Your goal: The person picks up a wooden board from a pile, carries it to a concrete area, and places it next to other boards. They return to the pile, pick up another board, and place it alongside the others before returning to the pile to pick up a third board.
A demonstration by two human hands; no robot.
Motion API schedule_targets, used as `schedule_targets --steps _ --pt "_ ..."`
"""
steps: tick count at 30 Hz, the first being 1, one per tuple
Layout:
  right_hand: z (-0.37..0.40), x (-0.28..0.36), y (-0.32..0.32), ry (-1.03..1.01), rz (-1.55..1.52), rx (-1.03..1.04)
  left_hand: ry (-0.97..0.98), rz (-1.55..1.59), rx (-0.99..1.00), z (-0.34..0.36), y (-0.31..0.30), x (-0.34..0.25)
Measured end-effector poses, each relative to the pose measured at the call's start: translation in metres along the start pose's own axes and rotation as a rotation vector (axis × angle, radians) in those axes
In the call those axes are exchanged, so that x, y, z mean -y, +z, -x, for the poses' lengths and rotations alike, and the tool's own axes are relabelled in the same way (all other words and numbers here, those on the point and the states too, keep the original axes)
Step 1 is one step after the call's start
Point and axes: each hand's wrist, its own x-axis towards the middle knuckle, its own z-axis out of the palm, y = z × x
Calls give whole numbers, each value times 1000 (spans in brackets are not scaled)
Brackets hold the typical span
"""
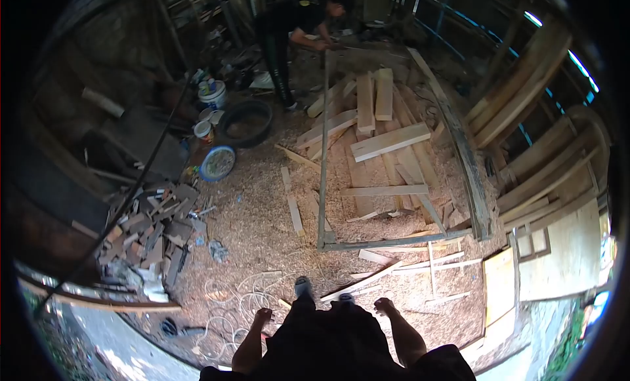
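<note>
My left hand [264, 314] hangs low at the left of my body, over coiled pale strips [252, 305] on the shavings; its fingers look curled, but too small and dark to tell what is in them. At the right of my body hangs my right hand [383, 306], its fingers slightly bent and apart, with nothing visible in it. Thin wooden sticks [374, 279] lie ahead of my feet. Beyond them stands a large wooden frame [387, 242], around and above a heap of cut boards [392, 141].
Another person [289, 33] bends over the frame's far end. At the left are a black tub [245, 123], a blue-rimmed basin [217, 163], a white bucket [212, 96] and a pile of wood scraps [147, 230]. Boards [525, 86] lean at the right.
</note>
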Motion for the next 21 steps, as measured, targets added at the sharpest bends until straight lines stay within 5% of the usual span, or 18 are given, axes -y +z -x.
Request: schedule_targets --steps 3,5,7,9,16,21 --pt "29 58 7 270 -293 -42 178 -110 -35 -31 -38 -35" --pt "34 87 17 279 -302 -64 261 -55 4 -45 -59 -66" --pt "45 120 27 216 -511 -127 453 -457 40 -54 -78 -105" --pt "30 135 48 141 -600 -163 268 -262 72 -48 -78 -153" --pt "-13 171 95 235 -829 -192 245 -577 181 -125 -67 -273" --pt "-78 176 126 411 -1126 -302 467 -746 243 -167 -42 -379"
